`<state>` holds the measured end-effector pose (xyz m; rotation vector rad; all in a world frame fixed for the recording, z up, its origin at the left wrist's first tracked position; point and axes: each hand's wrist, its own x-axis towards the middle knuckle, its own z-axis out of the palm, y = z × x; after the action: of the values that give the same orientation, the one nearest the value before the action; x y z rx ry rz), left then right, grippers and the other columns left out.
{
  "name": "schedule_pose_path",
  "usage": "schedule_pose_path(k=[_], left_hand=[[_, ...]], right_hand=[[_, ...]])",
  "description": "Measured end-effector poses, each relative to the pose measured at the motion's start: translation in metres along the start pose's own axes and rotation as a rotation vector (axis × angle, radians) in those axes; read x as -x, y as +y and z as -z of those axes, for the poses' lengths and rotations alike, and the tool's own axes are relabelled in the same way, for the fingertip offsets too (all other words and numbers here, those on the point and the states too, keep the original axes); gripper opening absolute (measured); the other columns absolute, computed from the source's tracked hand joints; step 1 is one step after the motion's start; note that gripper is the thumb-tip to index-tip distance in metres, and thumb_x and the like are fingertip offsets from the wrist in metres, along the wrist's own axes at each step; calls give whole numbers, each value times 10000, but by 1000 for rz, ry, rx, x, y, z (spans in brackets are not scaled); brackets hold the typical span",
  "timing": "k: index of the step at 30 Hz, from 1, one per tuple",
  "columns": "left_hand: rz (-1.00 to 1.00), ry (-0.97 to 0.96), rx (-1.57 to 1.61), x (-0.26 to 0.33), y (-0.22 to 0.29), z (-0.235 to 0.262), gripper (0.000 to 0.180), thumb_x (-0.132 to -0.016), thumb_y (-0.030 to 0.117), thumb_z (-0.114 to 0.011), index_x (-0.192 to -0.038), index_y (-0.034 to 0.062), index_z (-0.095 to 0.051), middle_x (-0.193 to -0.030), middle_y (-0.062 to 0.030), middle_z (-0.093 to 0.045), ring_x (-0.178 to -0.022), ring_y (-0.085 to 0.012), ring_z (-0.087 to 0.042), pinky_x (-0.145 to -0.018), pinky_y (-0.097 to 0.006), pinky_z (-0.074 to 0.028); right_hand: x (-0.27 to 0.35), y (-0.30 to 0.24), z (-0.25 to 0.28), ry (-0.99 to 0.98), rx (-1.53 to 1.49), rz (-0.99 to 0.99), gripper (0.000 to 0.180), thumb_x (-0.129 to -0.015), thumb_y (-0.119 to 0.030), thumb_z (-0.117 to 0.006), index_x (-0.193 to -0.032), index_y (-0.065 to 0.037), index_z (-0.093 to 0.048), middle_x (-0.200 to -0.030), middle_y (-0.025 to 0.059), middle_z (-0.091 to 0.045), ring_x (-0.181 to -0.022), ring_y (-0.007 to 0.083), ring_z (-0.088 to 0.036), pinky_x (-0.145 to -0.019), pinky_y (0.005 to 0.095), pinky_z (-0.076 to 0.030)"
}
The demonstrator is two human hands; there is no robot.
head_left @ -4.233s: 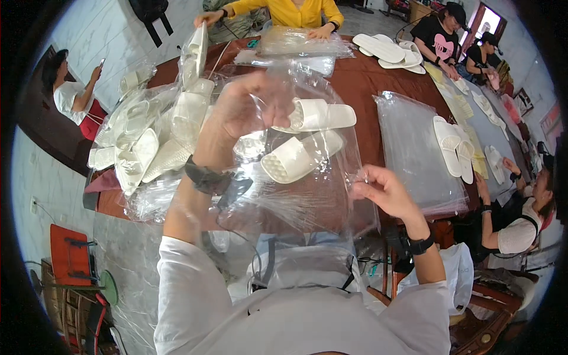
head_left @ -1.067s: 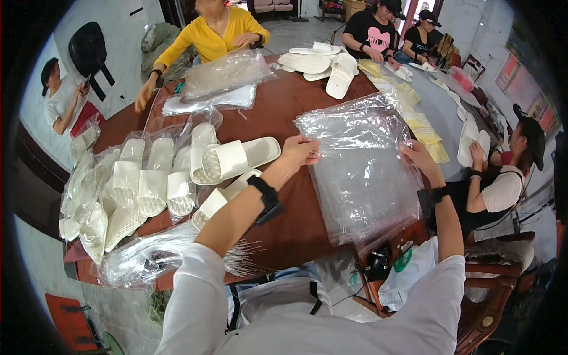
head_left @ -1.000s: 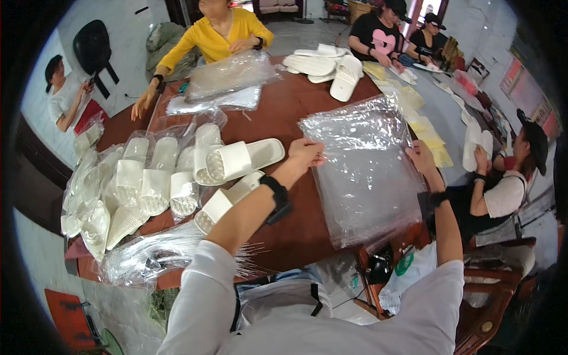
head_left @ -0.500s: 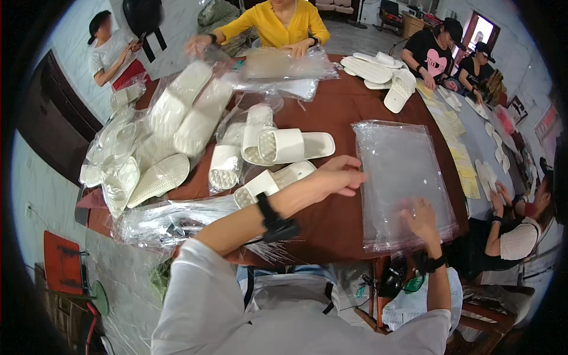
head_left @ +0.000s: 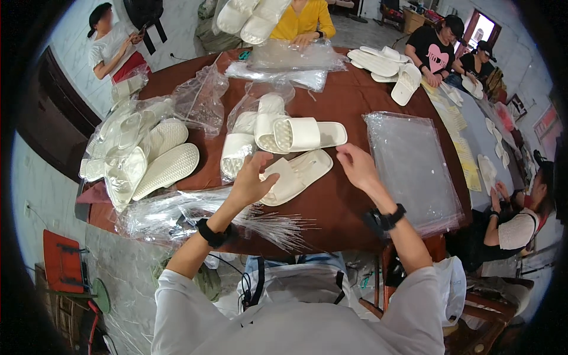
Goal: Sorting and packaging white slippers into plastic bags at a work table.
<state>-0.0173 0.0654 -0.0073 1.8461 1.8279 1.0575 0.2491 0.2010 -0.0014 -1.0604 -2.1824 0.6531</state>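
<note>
Head view: two hands (head_left: pixel 251 182) (head_left: pixel 358 168), half-open and empty, flank one white slipper (head_left: pixel 299 177).

The slippers (head_left: pixel 305 174) are creamy white, the bench (head_left: pixel 331 97) reddish brown, the paper sheets (head_left: pixel 467 168) pale yellow, the wall (head_left: pixel 71 77) grey-veined white.

We've got pale marbled walls (head_left: pixel 183 32), grey flr (head_left: pixel 127 284), dk brown door (head_left: pixel 53 118) at L, red chair (head_left: pixel 61 260), bright opening (head_left: pixel 480 28) upper R.

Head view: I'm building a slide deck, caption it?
Left hand and right hand flank white slippers on a brown tablecloth, clear bags at right.
</note>
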Motion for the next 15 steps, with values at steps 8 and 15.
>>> schedule_pose_path(k=[8, 15], left_hand=[[219, -78, 91, -30, -7, -19, 666, -734, 290, -732, -1290, 71, -437, -1087, -232, -570, -978, -324, -590, -843, -415, -474], [78, -244, 41, -11, 22, -21, 559, -786, 254, -715, -1259, 79, -473, -1022, -187, -650, -890, -278, -659, -793, -355, -516]], right_hand=[[-45, 13, -57, -295, -586, -289, 217, -938, -171, -576, -1106, -35, -593, -916, 59, -619, -832, 134, -597, -699, 277, -490], [-20, 14, -47, -234, -557, -233, 138, -918, -132, -591, -905, 6, -588, -743, 42, -600, -662, 113, -566, -610, 265, -476]])
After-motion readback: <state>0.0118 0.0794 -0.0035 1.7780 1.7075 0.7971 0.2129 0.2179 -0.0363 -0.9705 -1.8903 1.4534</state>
